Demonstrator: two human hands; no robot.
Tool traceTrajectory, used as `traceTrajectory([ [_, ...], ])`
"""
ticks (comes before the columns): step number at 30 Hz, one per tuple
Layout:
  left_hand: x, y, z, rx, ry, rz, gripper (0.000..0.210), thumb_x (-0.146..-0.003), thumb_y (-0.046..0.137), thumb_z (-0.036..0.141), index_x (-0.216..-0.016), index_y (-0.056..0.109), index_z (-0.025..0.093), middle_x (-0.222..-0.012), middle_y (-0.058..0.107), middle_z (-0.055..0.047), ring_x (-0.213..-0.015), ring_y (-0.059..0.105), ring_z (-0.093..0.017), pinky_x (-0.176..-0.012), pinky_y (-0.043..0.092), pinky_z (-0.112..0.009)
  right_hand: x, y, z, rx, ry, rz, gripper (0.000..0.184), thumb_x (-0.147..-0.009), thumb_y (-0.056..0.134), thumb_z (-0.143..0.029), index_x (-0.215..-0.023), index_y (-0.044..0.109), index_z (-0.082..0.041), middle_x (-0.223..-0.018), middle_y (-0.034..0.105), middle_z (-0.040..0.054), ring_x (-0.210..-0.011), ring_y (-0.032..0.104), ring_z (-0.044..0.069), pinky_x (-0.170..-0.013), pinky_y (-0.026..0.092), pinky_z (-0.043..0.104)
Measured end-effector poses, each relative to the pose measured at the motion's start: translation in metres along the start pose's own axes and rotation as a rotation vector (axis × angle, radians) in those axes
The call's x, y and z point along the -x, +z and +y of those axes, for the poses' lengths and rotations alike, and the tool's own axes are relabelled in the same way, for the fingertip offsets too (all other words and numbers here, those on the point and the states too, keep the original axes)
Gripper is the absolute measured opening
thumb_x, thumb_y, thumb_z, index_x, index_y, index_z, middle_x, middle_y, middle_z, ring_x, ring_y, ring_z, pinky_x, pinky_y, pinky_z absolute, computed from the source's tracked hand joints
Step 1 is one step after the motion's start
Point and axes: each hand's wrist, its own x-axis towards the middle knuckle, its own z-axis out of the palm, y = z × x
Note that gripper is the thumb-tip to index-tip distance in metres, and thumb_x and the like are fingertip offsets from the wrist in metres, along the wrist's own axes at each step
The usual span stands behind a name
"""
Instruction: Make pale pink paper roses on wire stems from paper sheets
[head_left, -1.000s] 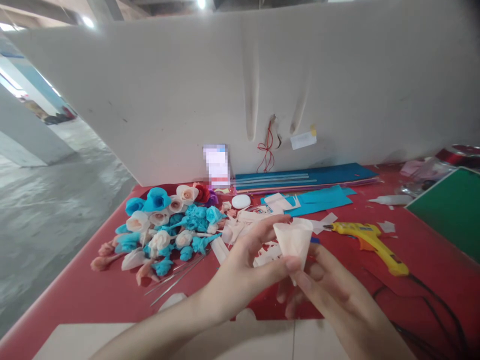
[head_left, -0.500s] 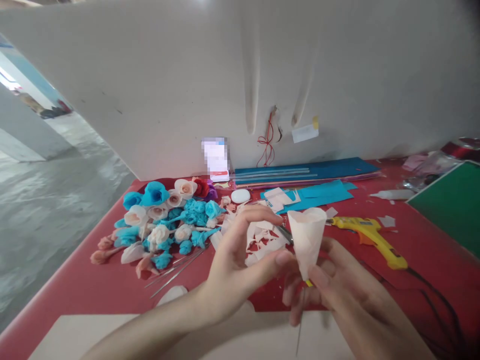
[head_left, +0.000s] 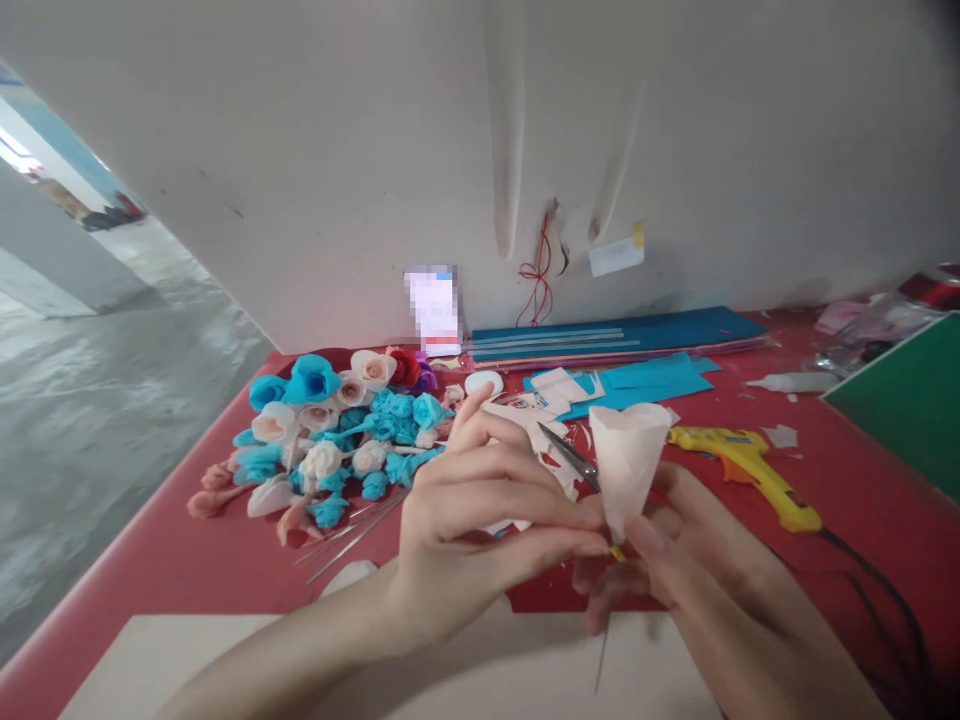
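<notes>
A pale cone-shaped paper flower [head_left: 628, 460] stands upright near the middle, on a thin wire stem [head_left: 602, 650] with a bit of yellow at its base. My right hand [head_left: 697, 540] is closed round the flower's lower end, thumb in front. From the other side, my left hand [head_left: 480, 500] pinches at the base with thumb and fingertips; the exact contact is partly hidden. Behind the flower, the dark blades of scissors [head_left: 568, 455] point up to the left, their handles out of sight. A yellow glue gun [head_left: 750, 470] lies right of the flower.
Several blue, white and pink paper flowers [head_left: 319, 465] are heaped on the red tabletop [head_left: 187, 580] at left, with wires [head_left: 352, 535] beside them. Behind my hands lie blue paper strips [head_left: 637, 383]. A phone [head_left: 435, 310] leans on the wall, and a green board [head_left: 907, 400] stands right.
My left thumb and fingers have closed from a wide curve to a pinch at the flower's base. My right hand keeps its hold; more of the scissors shows.
</notes>
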Motion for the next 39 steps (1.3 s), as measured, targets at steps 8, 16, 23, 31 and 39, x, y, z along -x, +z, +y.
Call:
traceTrajectory([
  [8, -0.003, 0.007, 0.001, 0.028, -0.14, 0.067, 0.024, -0.068, 0.077, 0.037, -0.069, 0.063, 0.018, -0.066, 0.068, 0.0, -0.067, 0.058, -0.014, -0.08, 0.043, -0.036, 0.005, 0.0, -0.001, 0.059, -0.018, 0.033, 0.033, -0.096, 0.051, -0.045, -0.12, 0.043, -0.024, -0.104, 0.062, 0.0043, -0.08, 0.063, 0.014, -0.066, 0.056, 0.017],
  [16, -0.004, 0.007, 0.003, -0.06, -0.187, 0.013, 0.011, -0.069, 0.077, 0.026, -0.072, 0.07, 0.018, -0.067, 0.072, -0.002, -0.067, 0.059, -0.017, -0.083, 0.042, -0.04, 0.0, 0.001, 0.003, 0.214, -0.055, 0.077, 0.036, -0.094, 0.053, -0.047, -0.12, 0.043, -0.024, -0.097, 0.063, 0.0038, -0.07, 0.064, 0.014, -0.06, 0.057, 0.018],
  [23, -0.003, 0.008, 0.004, -0.06, -0.196, 0.015, 0.006, -0.072, 0.074, 0.02, -0.07, 0.069, 0.018, -0.069, 0.073, -0.001, -0.068, 0.059, -0.017, -0.094, 0.036, -0.047, 0.004, 0.018, 0.0, 0.257, -0.095, 0.38, 0.027, -0.085, 0.063, -0.042, -0.104, 0.055, -0.024, -0.078, 0.059, -0.0005, -0.061, 0.058, 0.013, -0.056, 0.055, 0.02],
  [31, -0.003, 0.006, 0.003, -0.093, -0.178, -0.025, 0.01, -0.077, 0.065, 0.011, -0.071, 0.069, 0.018, -0.069, 0.073, -0.001, -0.07, 0.058, -0.018, -0.094, 0.035, -0.049, 0.004, 0.018, -0.001, 0.249, -0.109, 0.363, 0.025, -0.087, 0.063, -0.039, -0.107, 0.054, -0.027, -0.08, 0.06, -0.0024, -0.062, 0.057, 0.01, -0.059, 0.053, 0.014],
  [39, -0.001, 0.005, 0.002, -0.074, -0.216, -0.044, 0.011, -0.078, 0.064, 0.01, -0.072, 0.068, 0.018, -0.07, 0.073, -0.001, -0.071, 0.06, -0.018, -0.093, 0.036, -0.048, -0.002, -0.002, 0.005, 0.188, -0.092, 0.112, 0.019, -0.094, 0.056, -0.038, -0.105, 0.049, -0.024, -0.077, 0.057, -0.0012, -0.063, 0.061, 0.01, -0.056, 0.054, 0.012],
])
